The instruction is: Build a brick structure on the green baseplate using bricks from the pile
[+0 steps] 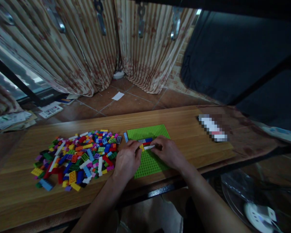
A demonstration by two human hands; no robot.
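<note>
A green studded baseplate (149, 163) lies on the wooden table, with a small group of toy bricks on its middle. A blue brick (148, 140) and a red brick (146, 143) show at the back of the group. My left hand (128, 159) reaches in from the left, its fingers closed on a yellow brick (142, 147) at the group's left end. From the right, my right hand (169, 152) pinches the right end of a white brick (149, 147) in front of the red one. The fingers partly hide the bricks.
A wide heap of mixed toy bricks (81, 155) covers the table's left part. One light blue brick (125, 137) lies beside the baseplate's left edge. A blurred-out flat object (212, 127) rests at the right. The table's front edge (157, 191) runs just below my forearms.
</note>
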